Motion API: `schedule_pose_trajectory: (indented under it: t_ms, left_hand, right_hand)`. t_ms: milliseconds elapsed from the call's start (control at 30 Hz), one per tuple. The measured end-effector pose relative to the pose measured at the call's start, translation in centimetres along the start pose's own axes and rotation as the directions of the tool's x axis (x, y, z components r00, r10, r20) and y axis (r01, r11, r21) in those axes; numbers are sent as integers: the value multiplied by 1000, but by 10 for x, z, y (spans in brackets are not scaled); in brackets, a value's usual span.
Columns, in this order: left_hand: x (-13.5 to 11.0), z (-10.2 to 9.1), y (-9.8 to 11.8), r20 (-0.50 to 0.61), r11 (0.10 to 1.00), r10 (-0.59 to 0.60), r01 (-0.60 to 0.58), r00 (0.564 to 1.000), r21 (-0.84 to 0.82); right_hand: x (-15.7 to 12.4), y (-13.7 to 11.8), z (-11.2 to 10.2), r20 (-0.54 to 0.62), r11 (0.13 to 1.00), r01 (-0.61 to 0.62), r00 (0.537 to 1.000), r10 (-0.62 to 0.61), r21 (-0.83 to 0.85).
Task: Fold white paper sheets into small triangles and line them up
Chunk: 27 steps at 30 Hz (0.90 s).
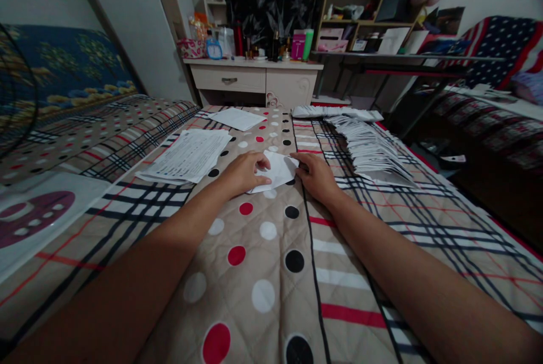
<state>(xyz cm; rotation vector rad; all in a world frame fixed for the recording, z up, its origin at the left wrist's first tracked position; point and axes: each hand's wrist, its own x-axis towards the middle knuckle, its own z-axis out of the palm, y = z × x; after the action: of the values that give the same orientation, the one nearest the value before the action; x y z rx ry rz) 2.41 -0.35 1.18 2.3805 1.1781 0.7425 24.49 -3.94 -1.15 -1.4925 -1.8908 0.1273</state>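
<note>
The bed [271, 262] is soft and quilted, so any crease probably needs firm, even pressure. Along its right edge, towards the far right corner, lies a fan of folded papers [369, 146]; sheets [190, 152] lie towards its far edge, left of the hands. The left hand [244, 172] is at the paper's left end, thumb and forefinger narrowly apart; the right hand [318, 176] touches its right end. I cannot tell whether either pinches it. The paper [280, 167] lies mid-bed between them. Best to square its corners first, then press outward from the middle.
</note>
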Motion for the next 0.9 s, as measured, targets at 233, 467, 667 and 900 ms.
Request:
schedule_pose_trajectory:
  t_ms: [233, 467, 667, 900]
  left_hand:
    - [-8, 1, 36, 117, 962, 54, -83, 992, 259]
    - [-8, -11, 43, 240, 848, 102, -211, 965, 486]
    - [-1, -6, 21, 106, 864, 116, -153, 988, 479]
    - [1, -2, 11, 40, 950, 122, -128, 992, 284]
  right_hand:
    - [2, 5, 0, -43, 994, -51, 998, 55, 98]
    - [2, 7, -2, -132, 973, -69, 986, 100, 220]
    - [0, -7, -11, -213, 971, 167, 968, -130, 169]
    - [-2, -13, -9, -75, 947, 169, 985, -154, 274]
